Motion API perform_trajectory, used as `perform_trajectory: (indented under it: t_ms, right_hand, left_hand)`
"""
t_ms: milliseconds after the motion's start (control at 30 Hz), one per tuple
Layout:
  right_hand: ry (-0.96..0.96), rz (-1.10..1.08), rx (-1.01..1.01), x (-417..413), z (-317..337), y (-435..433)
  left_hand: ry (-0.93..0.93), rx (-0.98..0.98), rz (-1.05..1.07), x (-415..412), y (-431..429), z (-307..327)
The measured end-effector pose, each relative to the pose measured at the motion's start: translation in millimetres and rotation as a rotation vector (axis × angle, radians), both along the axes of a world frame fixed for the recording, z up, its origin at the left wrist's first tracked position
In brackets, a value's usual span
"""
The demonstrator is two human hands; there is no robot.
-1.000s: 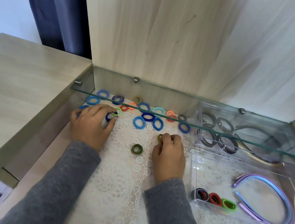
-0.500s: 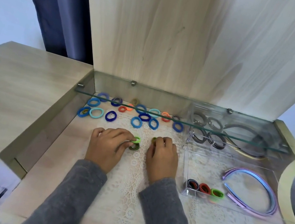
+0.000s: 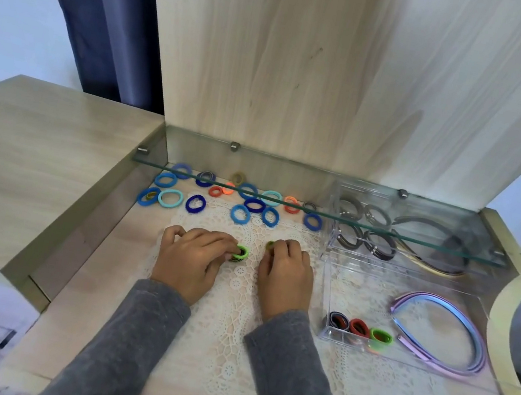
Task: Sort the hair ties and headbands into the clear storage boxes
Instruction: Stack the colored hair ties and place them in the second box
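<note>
Lime-green elastic hair tie [image 3: 240, 251]: pinched at the fingertips of the left hand and resting on a dark green-and-black hair tie [image 3: 235, 260] on the white lace mat [image 3: 228, 331]. A second ago it lay among the loose ties at the back left.
Left hand [image 3: 192, 260]: fingers curled round the lime-green tie. Whether it also grips the dark tie beneath cannot be told. It has come from the back-left cluster to the middle of the mat.
Right hand [image 3: 285, 276]: fingers curled, pinching a small olive-green hair tie [image 3: 270, 245] that is mostly hidden. Its hold is unchanged.
Loose fabric hair ties [image 3: 244, 203]: blue, teal and orange rings scattered under the glass shelf [image 3: 319, 213], unsorted.
Near clear plastic box [image 3: 326, 292]: black, red and green ties [image 3: 358, 328] stand in its front-left corner, with lilac headbands [image 3: 444, 334] to their right.
Far clear plastic box [image 3: 329, 241]: holds grey ties and dark headbands.
Meaning for the task: green-toned ties now sit gathered at both hands. The likely next step is to carry them right to the near box. Most ties remain outside.
</note>
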State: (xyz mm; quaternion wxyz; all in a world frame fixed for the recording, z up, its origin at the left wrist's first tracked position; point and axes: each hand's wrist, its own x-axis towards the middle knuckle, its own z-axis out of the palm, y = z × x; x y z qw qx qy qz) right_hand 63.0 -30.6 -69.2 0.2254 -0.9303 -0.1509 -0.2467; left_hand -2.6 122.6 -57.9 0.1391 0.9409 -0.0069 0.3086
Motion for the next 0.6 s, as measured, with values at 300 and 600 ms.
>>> perform_trajectory:
  t_ms: [300,600]
  right_hand:
    - [-0.008,0.047,0.019,-1.7,1.4,-3.2]
    - [-0.067,0.307,0.145,-10.5,14.5,-3.5]
  left_hand:
    - [0.049,-0.031,-0.009,0.1,-1.4,0.0]
    - [0.099,-0.071,0.008,-0.8,-0.7,1.4]
